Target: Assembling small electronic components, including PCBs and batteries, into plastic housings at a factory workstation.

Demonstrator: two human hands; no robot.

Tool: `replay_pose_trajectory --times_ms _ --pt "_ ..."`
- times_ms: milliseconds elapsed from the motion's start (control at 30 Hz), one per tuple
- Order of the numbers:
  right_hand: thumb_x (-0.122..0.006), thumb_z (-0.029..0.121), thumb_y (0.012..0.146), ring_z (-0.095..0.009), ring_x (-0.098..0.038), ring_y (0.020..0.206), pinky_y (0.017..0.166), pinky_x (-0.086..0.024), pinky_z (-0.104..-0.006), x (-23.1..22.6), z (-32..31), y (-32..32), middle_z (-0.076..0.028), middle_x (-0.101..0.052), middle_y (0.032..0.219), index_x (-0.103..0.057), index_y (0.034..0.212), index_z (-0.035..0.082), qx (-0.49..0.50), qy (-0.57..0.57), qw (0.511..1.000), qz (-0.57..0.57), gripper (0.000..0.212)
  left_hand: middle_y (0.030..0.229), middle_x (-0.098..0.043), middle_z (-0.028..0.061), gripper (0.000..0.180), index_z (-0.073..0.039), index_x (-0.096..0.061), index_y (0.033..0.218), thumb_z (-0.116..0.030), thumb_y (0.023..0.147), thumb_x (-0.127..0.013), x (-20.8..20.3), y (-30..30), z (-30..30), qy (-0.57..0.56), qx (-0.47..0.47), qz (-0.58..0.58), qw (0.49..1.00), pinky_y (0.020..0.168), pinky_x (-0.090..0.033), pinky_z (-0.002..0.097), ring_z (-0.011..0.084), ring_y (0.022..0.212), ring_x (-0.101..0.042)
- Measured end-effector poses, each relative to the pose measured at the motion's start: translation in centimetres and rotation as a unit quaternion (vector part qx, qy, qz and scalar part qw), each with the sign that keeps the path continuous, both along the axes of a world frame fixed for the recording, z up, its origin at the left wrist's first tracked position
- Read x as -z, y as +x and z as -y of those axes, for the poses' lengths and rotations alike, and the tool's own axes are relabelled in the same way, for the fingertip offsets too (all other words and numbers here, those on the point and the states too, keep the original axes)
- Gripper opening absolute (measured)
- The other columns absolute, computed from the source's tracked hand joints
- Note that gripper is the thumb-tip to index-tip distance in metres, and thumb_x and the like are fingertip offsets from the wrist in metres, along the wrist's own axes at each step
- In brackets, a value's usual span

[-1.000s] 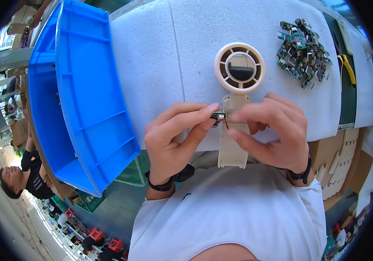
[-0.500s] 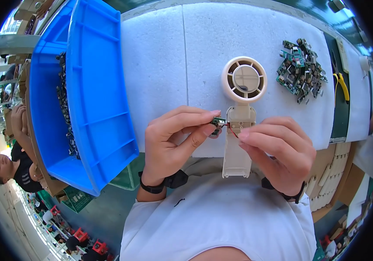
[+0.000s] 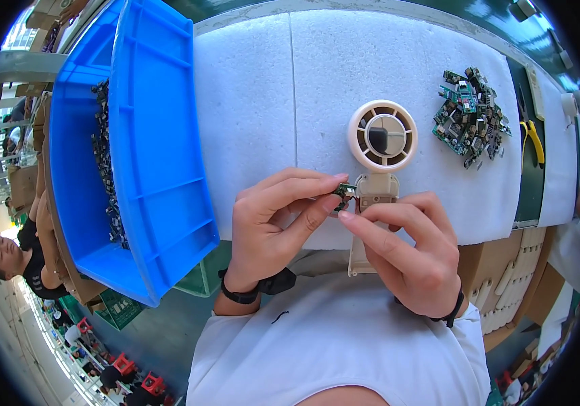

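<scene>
Between the thumb and index finger of my left hand (image 3: 270,227) is a small green circuit board (image 3: 345,192). My right hand (image 3: 412,254) comes in from the other side, its index fingertip close under the board. Its fingers are bent; what they pinch is hidden behind them. A short stretch of thin red wire (image 3: 355,201) shows between board and fan. The cream handheld fan (image 3: 353,141) lies with its round head away from me and its opened handle (image 3: 378,184) toward me, partly covered by my right hand.
A large blue bin (image 3: 161,135) with many circuit boards (image 3: 104,162) stands at left. A pile of circuit boards (image 3: 473,115) lies at right on the white foam sheet (image 3: 242,88). Yellow-handled pliers (image 3: 533,142) are beyond it. A cardboard box (image 3: 500,277) holds cream parts at lower right. Another person (image 3: 39,260) sits at far left.
My right hand has moved left from the red wire to the circuit board, now covering more of the handle. The fan sits slightly lower in view. My left hand keeps its hold on the board.
</scene>
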State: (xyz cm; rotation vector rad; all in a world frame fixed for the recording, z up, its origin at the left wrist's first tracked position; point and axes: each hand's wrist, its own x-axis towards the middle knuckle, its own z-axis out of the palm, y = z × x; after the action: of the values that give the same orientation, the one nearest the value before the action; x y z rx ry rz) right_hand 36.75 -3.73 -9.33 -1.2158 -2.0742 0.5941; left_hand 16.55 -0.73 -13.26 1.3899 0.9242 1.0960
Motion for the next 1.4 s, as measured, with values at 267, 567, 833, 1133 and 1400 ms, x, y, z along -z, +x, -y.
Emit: replay_pose_trajectory --times_ms 267,567,833,1133,1400 --pt "-0.074 -0.01 0.071 -0.02 -0.057 0.077 0.066 -0.049 -0.0295 1.0 -0.8 -0.3 -0.006 -0.07 0.09 -0.073 0.113 0.007 0.081 0.041 0.996 -0.02 0.046 0.105 -0.069 0.0143 0.029 0.002 -0.07 0.113 0.012 0.086 -0.067 0.3 0.3 0.6 0.0 -0.019 0.015 1.0 0.077 -0.058 0.0256 0.017 0.091 -0.069" --pt "-0.081 -0.007 0.07 -0.015 -0.057 0.068 0.055 -0.047 -0.026 1.6 -1.2 -0.4 -0.003 -0.073 0.086 -0.069 0.1 0.003 0.096 0.065 0.989 -0.097 0.034 0.106 -0.069 0.0187 0.025 0.003 -0.071 0.108 0.011 0.085 -0.068 0.1 0.2 0.8 0.084 -0.01 -0.078 0.993 0.076 -0.058 0.0291 0.0213 0.092 -0.069" --pt "-0.081 -0.007 0.07 -0.014 -0.057 0.067 0.053 -0.045 -0.0251 1.3 -1.6 0.2 -0.003 -0.072 0.085 -0.069 0.096 0.004 0.064 0.077 0.992 -0.076 0.031 0.101 -0.071 0.0177 0.025 0.001 -0.072 0.106 0.011 0.083 -0.07 0.2 0.3 0.7 0.146 -0.016 -0.109 0.983 0.073 -0.058 0.0285 0.0216 0.087 -0.07" --pt "-0.08 -0.006 0.072 -0.011 -0.057 0.064 0.053 -0.047 -0.0234 1.3 -0.9 -1.0 -0.003 -0.071 0.083 -0.069 0.091 0.005 0.111 -0.024 0.97 -0.215 0.024 0.104 -0.069 0.0175 0.037 0.001 -0.071 0.112 0.014 0.077 -0.073 1.0 2.1 2.5 0.292 -0.141 -0.212 0.922 0.072 -0.059 0.0309 0.0255 0.088 -0.071" --pt "-0.08 -0.011 0.071 -0.008 -0.06 0.067 0.055 -0.045 -0.0204 1.5 -0.3 -2.0 -0.009 -0.071 0.085 -0.064 0.09 0.001 0.118 -0.014 0.965 -0.233 0.028 0.108 -0.067 0.0222 0.043 0.004 -0.066 0.119 0.017 0.078 -0.069 1.8 2.6 3.6 0.346 -0.184 -0.261 0.882 0.071 -0.058 0.0291 0.0266 0.089 -0.069"
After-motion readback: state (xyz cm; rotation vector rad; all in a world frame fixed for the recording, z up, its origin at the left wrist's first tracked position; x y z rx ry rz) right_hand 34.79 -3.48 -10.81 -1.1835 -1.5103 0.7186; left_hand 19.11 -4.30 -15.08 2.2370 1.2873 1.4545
